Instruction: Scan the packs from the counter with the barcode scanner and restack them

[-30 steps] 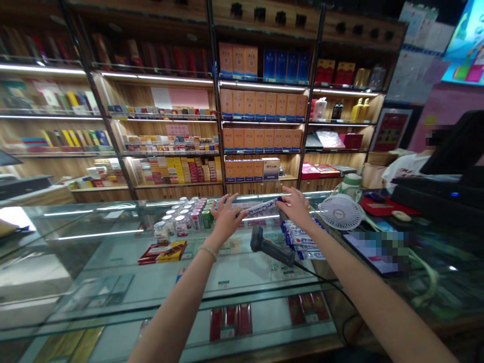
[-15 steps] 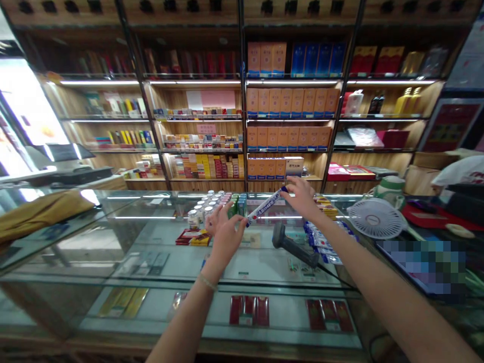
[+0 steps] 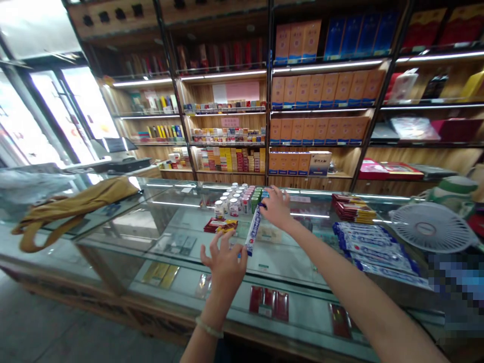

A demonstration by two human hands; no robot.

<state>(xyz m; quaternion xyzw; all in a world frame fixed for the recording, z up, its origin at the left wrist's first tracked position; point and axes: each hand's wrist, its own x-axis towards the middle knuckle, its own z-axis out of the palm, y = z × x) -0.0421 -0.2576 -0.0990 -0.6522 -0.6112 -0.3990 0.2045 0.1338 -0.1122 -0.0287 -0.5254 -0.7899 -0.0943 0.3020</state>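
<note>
A long blue-and-white packet is stretched between my two hands above the glass counter. My left hand pinches its lower end between thumb and forefinger, with the other fingers spread. At the upper end, my right hand grips the packet's dark blue tip. Just beyond are rows of small bottles and cans. Red and yellow packets lie left of the held packet. More blue-and-white packets are piled to the right of my right forearm.
A white fan stands at the right beside stacked red and yellow packets. A mustard-coloured bag lies on the counter at the left. Lit shelves of boxes line the back. Boxes show under the glass.
The view has turned left. The held packet has gone from a shallow slant to a steeper one, with my left hand lower and nearer. The handheld scanner no longer shows.
</note>
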